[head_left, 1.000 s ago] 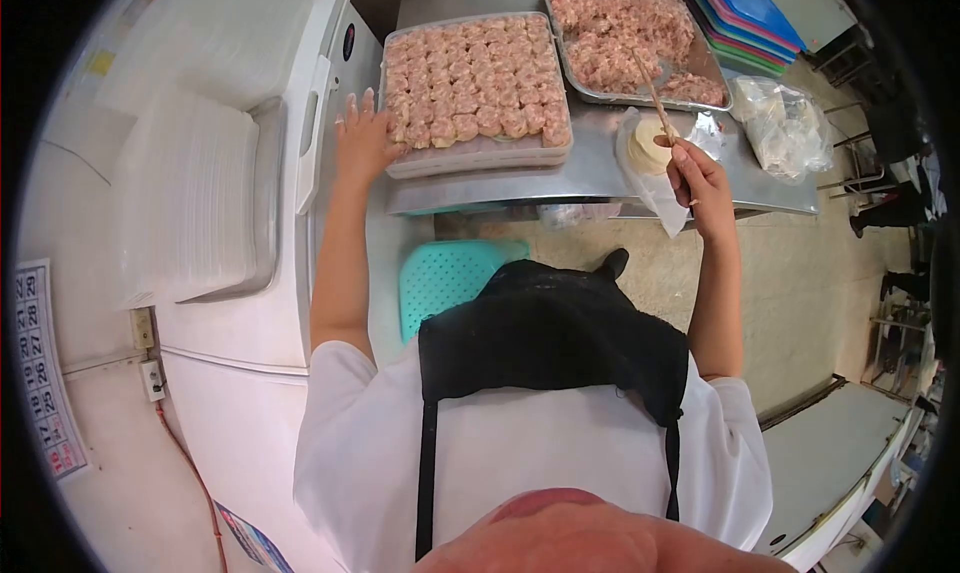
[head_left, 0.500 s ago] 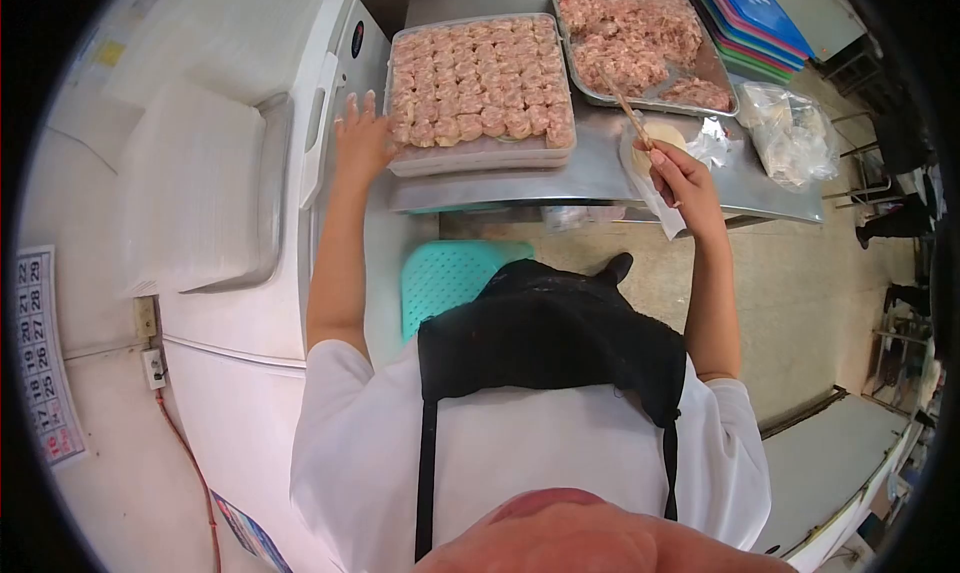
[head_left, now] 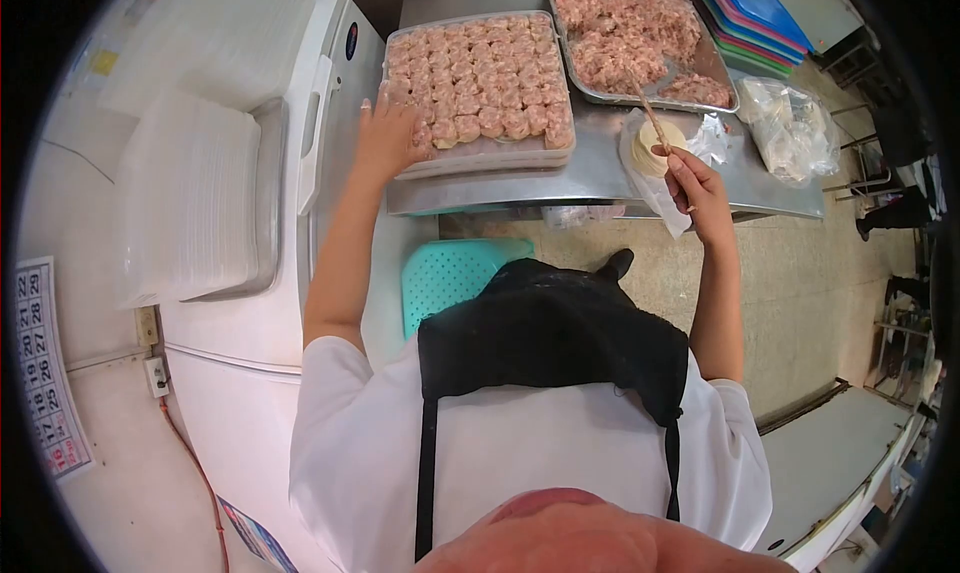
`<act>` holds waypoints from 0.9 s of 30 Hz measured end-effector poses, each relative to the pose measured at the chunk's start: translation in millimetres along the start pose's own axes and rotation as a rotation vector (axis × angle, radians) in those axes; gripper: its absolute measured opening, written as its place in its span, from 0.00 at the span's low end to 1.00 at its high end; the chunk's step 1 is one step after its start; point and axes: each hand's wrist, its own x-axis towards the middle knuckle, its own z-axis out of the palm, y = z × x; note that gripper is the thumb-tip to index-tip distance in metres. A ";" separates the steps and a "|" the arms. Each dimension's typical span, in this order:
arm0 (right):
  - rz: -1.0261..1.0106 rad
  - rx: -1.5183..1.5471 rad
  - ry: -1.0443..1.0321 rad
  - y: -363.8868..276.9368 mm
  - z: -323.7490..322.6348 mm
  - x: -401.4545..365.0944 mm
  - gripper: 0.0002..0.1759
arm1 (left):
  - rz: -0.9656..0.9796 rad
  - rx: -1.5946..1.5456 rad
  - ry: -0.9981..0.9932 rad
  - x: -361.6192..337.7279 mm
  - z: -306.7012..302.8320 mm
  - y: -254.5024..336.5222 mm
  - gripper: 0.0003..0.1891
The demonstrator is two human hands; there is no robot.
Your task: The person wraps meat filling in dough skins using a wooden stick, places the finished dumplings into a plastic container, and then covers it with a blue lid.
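Note:
Rows of meat dumplings (head_left: pixel 480 78) fill a clear plastic tray (head_left: pixel 500 163) on the steel table. My left hand (head_left: pixel 392 138) rests over the tray's front left corner, fingers apart, touching the dumplings there; whether something small lies under the palm is hidden. My right hand (head_left: pixel 697 188) grips a thin stick-like tool (head_left: pixel 650 113), which points up and left toward the large metal tray of minced meat (head_left: pixel 640 33). Just left of that hand, a stack of round pale wrappers (head_left: pixel 655 145) lies on white paper or plastic (head_left: pixel 668 205).
Colored boards or lids (head_left: pixel 750 18) are stacked at the back right, with a clear plastic bag (head_left: pixel 790 133) in front. A white fridge (head_left: pixel 240 333) flanks the table at left. Below the table edge is a turquoise perforated stool (head_left: pixel 450 273).
My left hand has moved right, from the tray's left edge onto its front left corner. My right hand has shifted slightly right and down with the tool, uncovering more of the wrappers.

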 end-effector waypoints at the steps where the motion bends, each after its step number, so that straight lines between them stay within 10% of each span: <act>1: -0.001 -0.001 0.010 -1.3 2.9 0.8 0.18 | -0.036 -0.004 0.040 2.4 10.0 -1.9 0.23; 20: 0.013 -0.025 -0.002 -1.8 8.6 7.6 0.18 | -0.088 0.003 -0.152 -10.3 -0.3 -36.8 0.25; 27: 0.000 0.008 -0.045 -4.3 15.8 13.3 0.18 | -0.002 0.067 0.079 -7.2 20.5 -47.5 0.24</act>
